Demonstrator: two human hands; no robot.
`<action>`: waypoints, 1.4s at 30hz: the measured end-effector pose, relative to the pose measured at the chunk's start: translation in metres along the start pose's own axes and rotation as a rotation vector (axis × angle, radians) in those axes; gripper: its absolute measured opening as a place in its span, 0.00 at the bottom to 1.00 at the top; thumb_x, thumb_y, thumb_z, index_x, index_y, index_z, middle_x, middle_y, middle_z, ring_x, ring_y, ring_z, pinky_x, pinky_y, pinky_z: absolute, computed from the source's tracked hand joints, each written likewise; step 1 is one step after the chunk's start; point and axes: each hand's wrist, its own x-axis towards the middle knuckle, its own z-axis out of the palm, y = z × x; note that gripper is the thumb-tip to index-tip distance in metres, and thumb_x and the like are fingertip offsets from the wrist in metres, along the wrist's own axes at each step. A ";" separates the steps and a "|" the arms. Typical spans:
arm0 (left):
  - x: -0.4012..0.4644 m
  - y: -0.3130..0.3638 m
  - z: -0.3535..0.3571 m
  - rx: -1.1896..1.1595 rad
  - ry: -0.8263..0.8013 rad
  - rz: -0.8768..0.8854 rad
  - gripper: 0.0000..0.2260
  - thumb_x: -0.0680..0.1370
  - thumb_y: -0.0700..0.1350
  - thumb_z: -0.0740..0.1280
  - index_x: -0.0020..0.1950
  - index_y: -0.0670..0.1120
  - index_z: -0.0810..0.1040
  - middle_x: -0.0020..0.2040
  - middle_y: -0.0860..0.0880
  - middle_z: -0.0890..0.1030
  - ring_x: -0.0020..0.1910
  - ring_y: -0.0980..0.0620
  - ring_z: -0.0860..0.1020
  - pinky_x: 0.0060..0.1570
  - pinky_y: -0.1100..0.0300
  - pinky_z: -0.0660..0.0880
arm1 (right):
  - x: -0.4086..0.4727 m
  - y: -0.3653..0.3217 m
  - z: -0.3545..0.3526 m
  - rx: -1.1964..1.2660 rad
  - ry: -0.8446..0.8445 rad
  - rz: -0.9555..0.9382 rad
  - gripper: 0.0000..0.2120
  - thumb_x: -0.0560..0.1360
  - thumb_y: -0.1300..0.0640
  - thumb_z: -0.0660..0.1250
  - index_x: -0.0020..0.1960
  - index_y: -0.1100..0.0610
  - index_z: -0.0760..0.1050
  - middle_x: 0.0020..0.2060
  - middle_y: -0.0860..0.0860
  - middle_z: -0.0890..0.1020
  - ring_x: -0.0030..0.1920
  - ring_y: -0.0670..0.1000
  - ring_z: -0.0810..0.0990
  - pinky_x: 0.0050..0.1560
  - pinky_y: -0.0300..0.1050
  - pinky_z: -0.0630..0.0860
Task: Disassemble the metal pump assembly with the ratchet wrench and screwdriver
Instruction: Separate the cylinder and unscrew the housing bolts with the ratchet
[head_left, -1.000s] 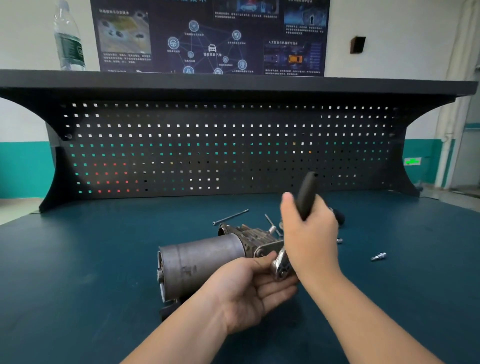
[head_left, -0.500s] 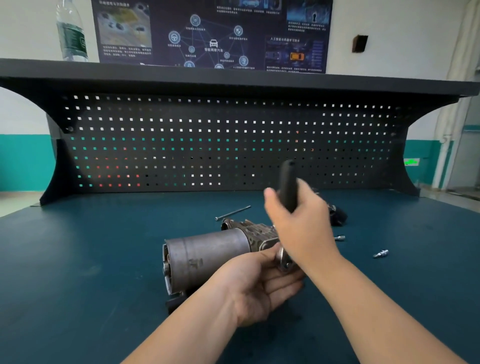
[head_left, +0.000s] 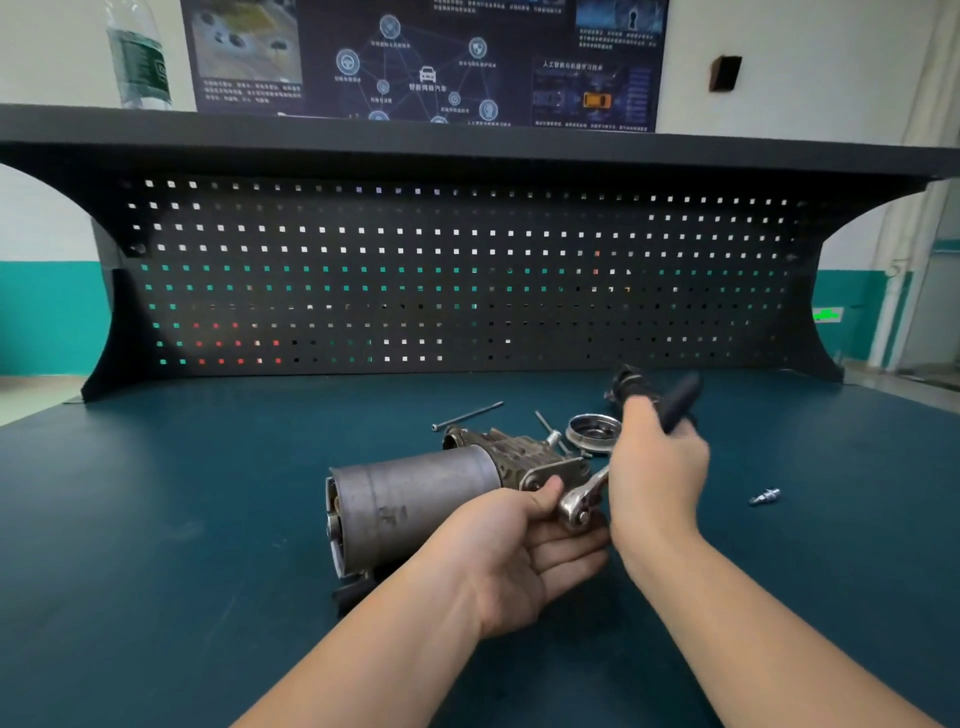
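On the bench (head_left: 208, 519), left hand (head_left: 524, 551) cups the pump (head_left: 415, 499), fingers loosely curled; right hand (head_left: 657, 467) grips the ratchet (head_left: 587, 499) handle.

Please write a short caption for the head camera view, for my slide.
Right hand works a ratchet wrench on the metal pump assembly, steadied by the left hand.
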 end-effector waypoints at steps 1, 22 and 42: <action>-0.001 0.001 -0.001 -0.007 -0.008 0.002 0.11 0.79 0.43 0.64 0.46 0.36 0.80 0.41 0.38 0.84 0.34 0.45 0.84 0.33 0.53 0.81 | -0.006 -0.008 0.002 -0.010 -0.082 -0.185 0.11 0.72 0.50 0.64 0.34 0.54 0.71 0.21 0.43 0.74 0.22 0.41 0.72 0.25 0.33 0.67; -0.002 0.001 -0.008 0.051 0.011 0.014 0.12 0.75 0.43 0.69 0.32 0.40 0.83 0.39 0.42 0.85 0.33 0.48 0.84 0.29 0.59 0.80 | -0.026 -0.023 0.001 -0.145 -0.448 -0.564 0.09 0.72 0.43 0.63 0.34 0.40 0.69 0.23 0.40 0.73 0.25 0.42 0.71 0.27 0.30 0.64; -0.004 -0.002 -0.001 0.041 0.088 0.077 0.09 0.76 0.41 0.68 0.40 0.38 0.82 0.39 0.40 0.84 0.32 0.47 0.83 0.27 0.60 0.79 | -0.009 -0.013 0.002 0.012 -0.190 -0.150 0.10 0.73 0.47 0.64 0.36 0.50 0.72 0.25 0.44 0.73 0.24 0.43 0.71 0.28 0.38 0.68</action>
